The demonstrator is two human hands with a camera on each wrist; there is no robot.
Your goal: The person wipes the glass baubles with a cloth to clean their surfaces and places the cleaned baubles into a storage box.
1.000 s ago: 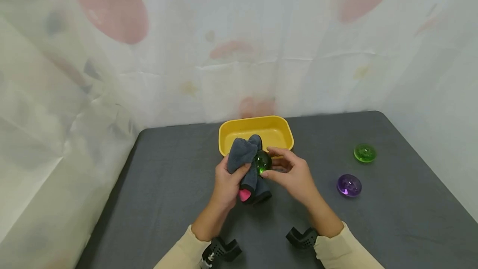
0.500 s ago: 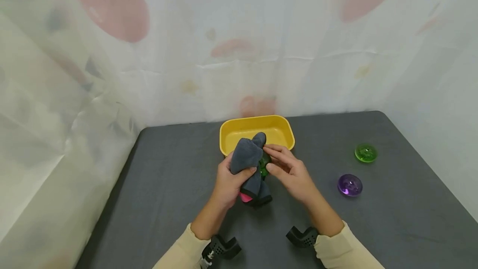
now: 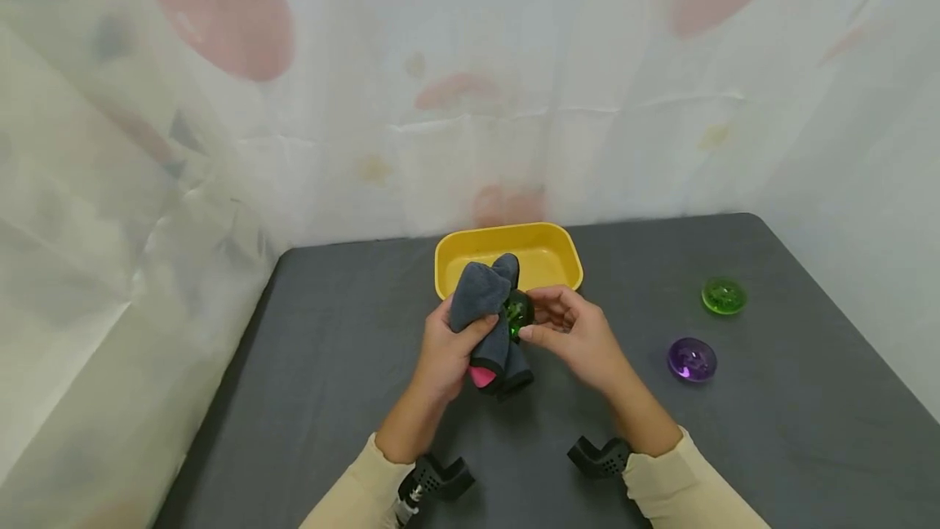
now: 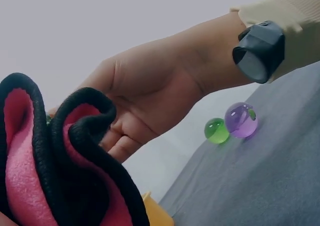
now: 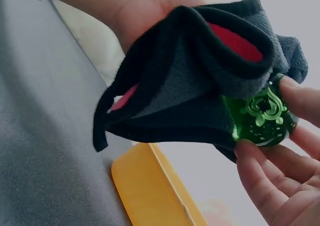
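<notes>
- Green ball (image 3: 518, 313) sits in front of the yellow tray (image 3: 547, 247), above the table (image 3: 330, 349), pinched by right hand (image 3: 576, 337) fingers (image 5: 260, 166)
- Grey cloth (image 3: 485, 308), gripped by left hand (image 3: 444, 349), presses the ball's tray-left side

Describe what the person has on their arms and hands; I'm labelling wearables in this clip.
Both hands are bare, no gloves or rings visible. The left hand and right hand come out of cream, ribbed long sleeves. Each wrist carries a black, blocky camera unit: one on the left wrist, one on the right wrist. No cables or markings can be made out on them.
</notes>
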